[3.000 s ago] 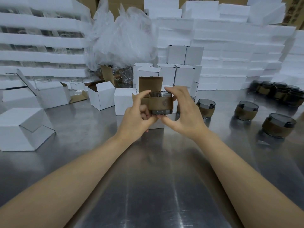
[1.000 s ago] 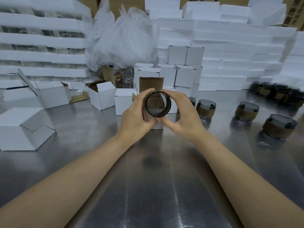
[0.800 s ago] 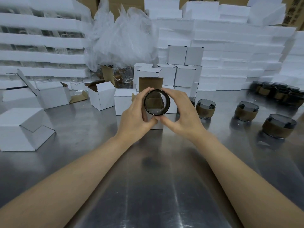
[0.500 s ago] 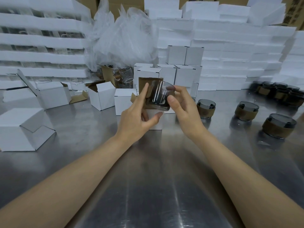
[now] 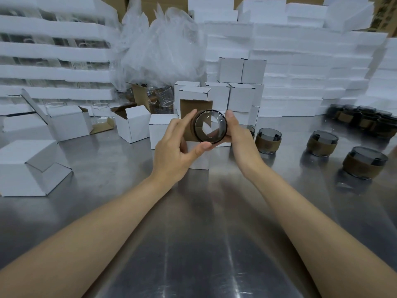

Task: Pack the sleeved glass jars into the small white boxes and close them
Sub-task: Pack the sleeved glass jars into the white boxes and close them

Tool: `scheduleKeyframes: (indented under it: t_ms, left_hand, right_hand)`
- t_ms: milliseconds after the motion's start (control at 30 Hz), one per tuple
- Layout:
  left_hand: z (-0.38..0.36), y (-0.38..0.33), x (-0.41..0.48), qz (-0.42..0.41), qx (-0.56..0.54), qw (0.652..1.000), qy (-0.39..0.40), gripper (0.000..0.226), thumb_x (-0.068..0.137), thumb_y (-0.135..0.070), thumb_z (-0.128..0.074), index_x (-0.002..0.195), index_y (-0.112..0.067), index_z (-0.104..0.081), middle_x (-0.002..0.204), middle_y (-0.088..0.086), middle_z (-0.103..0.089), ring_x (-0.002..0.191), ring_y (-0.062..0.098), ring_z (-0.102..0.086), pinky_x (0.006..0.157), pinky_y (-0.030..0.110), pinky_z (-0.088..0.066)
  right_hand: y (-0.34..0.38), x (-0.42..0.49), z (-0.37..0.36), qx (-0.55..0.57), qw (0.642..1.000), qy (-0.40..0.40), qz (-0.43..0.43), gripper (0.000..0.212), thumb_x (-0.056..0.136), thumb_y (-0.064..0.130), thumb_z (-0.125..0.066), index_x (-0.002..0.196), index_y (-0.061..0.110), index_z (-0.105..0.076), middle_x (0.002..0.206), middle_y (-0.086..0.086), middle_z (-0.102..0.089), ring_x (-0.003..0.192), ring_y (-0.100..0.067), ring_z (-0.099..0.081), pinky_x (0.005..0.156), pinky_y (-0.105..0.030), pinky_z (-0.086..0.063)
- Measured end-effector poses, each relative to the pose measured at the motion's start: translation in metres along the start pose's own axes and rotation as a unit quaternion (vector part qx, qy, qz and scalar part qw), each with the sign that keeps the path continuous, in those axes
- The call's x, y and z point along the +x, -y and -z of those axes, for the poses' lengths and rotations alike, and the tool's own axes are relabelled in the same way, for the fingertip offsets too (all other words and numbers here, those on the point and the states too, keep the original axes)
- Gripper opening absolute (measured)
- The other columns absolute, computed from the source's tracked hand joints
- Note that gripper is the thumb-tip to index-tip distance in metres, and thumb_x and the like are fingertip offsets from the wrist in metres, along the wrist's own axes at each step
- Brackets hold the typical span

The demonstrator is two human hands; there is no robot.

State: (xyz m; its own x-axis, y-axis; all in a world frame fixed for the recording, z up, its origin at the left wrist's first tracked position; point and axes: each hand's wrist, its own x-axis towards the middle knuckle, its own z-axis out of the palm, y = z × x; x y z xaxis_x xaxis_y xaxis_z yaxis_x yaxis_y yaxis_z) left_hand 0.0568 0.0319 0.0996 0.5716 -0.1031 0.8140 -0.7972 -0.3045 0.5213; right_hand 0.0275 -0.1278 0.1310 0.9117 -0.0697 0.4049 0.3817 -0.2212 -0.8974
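Note:
A smoked glass jar (image 5: 210,126) in a brown sleeve is held up above the steel table (image 5: 193,244), tipped so its round end faces me. My left hand (image 5: 176,151) pinches it from the left with thumb and fingers. My right hand (image 5: 238,136) cups it from the right, thumb over the top. Right behind and below the jar stands a small white box (image 5: 198,160) with its brown-lined lid flap (image 5: 193,105) raised. More sleeved jars (image 5: 268,140) (image 5: 322,144) (image 5: 364,163) stand on the table to the right.
Open white boxes (image 5: 133,123) (image 5: 64,121) stand at left and a flattened one (image 5: 28,166) lies at the near left. Closed white boxes (image 5: 236,84) are stacked behind. A dark jar cluster (image 5: 365,120) sits far right. Foam slabs and plastic wrap fill the back.
Half a second ago the jar was tilted sideways with the left hand spread beside it. Now it is turned end-on to me, held between both hands, slightly lower and to the right.

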Motion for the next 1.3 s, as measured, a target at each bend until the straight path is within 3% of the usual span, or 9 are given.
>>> scheduleKeyframes:
  t_ms: [233, 367, 533, 667, 800, 967, 1100, 1233, 1300]
  left_hand:
    - [-0.001, 0.001, 0.0, 0.009, -0.001, 1.0, -0.01, 0.061, 0.076, -0.07, -0.057, 0.131, -0.048, -0.043, 0.099, -0.013, -0.053, 0.055, 0.01, -0.045, 0.057, 0.024, -0.038]
    - [-0.001, 0.002, 0.001, 0.02, -0.01, 1.0, -0.004, 0.066, 0.08, -0.075, -0.048, 0.128, -0.029, -0.052, 0.1, -0.009, -0.061, 0.074, 0.012, -0.059, 0.065, 0.03, -0.048]
    - [0.001, 0.005, 0.0, 0.006, -0.029, 1.0, 0.005, 0.038, 0.085, -0.077, -0.032, 0.092, -0.042, -0.047, 0.061, -0.012, -0.05, 0.053, 0.012, -0.051, 0.053, 0.029, -0.037]
    - [-0.001, 0.005, -0.001, 0.009, -0.039, 0.999, 0.019, 0.058, 0.083, -0.076, -0.04, 0.123, -0.034, -0.047, 0.088, -0.004, -0.061, 0.059, 0.021, -0.058, 0.055, 0.04, -0.05]
    - [-0.002, 0.002, -0.002, -0.03, -0.028, 0.999, 0.031, 0.068, 0.082, -0.071, -0.05, 0.141, -0.049, -0.023, 0.12, -0.02, -0.049, 0.068, 0.008, -0.057, 0.061, 0.026, -0.046]
    - [-0.004, 0.005, -0.001, -0.035, 0.013, 0.999, -0.004, 0.053, 0.09, -0.061, -0.044, 0.135, -0.034, -0.041, 0.115, -0.015, -0.051, 0.085, -0.008, -0.052, 0.077, 0.016, -0.045]
    - [0.0, 0.004, 0.001, 0.012, -0.064, 0.997, -0.037, 0.043, 0.093, -0.06, -0.035, 0.134, -0.047, -0.034, 0.098, -0.025, -0.06, 0.067, 0.003, -0.057, 0.063, 0.036, -0.047]
    - [0.003, 0.006, 0.0, 0.017, -0.034, 0.998, -0.049, 0.048, 0.096, -0.049, -0.033, 0.138, -0.028, -0.041, 0.08, -0.024, -0.061, 0.066, 0.0, -0.056, 0.062, 0.033, -0.044]
    - [0.003, 0.005, -0.001, 0.013, -0.016, 0.999, -0.045, 0.052, 0.096, -0.049, -0.033, 0.14, -0.023, -0.043, 0.095, -0.019, -0.065, 0.084, 0.003, -0.06, 0.075, 0.037, -0.049]
  right_hand:
    - [0.001, -0.003, 0.0, 0.009, 1.0, 0.007, -0.02, 0.072, 0.098, 0.061, -0.025, 0.085, 0.014, -0.077, 0.068, -0.006, -0.074, 0.092, -0.004, -0.067, 0.086, -0.019, -0.035]
    - [0.0, -0.003, 0.001, -0.016, 1.0, 0.002, 0.0, 0.078, 0.097, 0.061, -0.023, 0.078, 0.008, -0.076, 0.071, -0.004, -0.074, 0.09, -0.008, -0.067, 0.089, -0.018, -0.036]
    - [0.004, -0.004, -0.001, 0.001, 0.997, -0.016, 0.074, 0.058, 0.091, 0.037, -0.036, 0.083, -0.016, -0.058, 0.088, -0.031, -0.061, 0.078, -0.023, -0.052, 0.074, -0.015, -0.037]
    - [0.014, -0.002, 0.0, 0.077, 0.995, -0.012, 0.069, 0.031, 0.098, 0.029, -0.043, 0.084, 0.02, -0.07, 0.081, -0.002, -0.066, 0.082, -0.013, -0.056, 0.084, -0.027, -0.047]
    - [0.021, -0.002, 0.0, 0.098, 0.993, -0.027, 0.054, 0.041, 0.096, 0.035, -0.055, 0.089, -0.003, -0.071, 0.081, -0.02, -0.068, 0.07, -0.021, -0.061, 0.059, -0.022, -0.051]
    - [0.023, -0.002, -0.001, 0.156, 0.987, -0.004, 0.024, 0.03, 0.089, 0.03, -0.054, 0.086, 0.004, -0.07, 0.079, -0.007, -0.071, 0.072, -0.014, -0.064, 0.071, -0.029, -0.047]
    - [0.021, -0.004, -0.004, 0.119, 0.986, 0.073, 0.088, 0.029, 0.085, 0.014, -0.05, 0.106, 0.005, -0.069, 0.095, -0.016, -0.069, 0.088, -0.024, -0.063, 0.088, -0.047, -0.048]
    - [0.021, -0.007, -0.006, 0.131, 0.985, 0.039, 0.104, 0.018, 0.09, 0.006, -0.059, 0.099, 0.017, -0.07, 0.089, 0.006, -0.074, 0.087, -0.008, -0.068, 0.08, -0.023, -0.054]
    - [0.023, -0.006, -0.004, 0.126, 0.986, 0.007, 0.108, 0.016, 0.091, 0.004, -0.06, 0.097, 0.015, -0.07, 0.086, 0.008, -0.074, 0.086, -0.005, -0.067, 0.08, -0.019, -0.052]
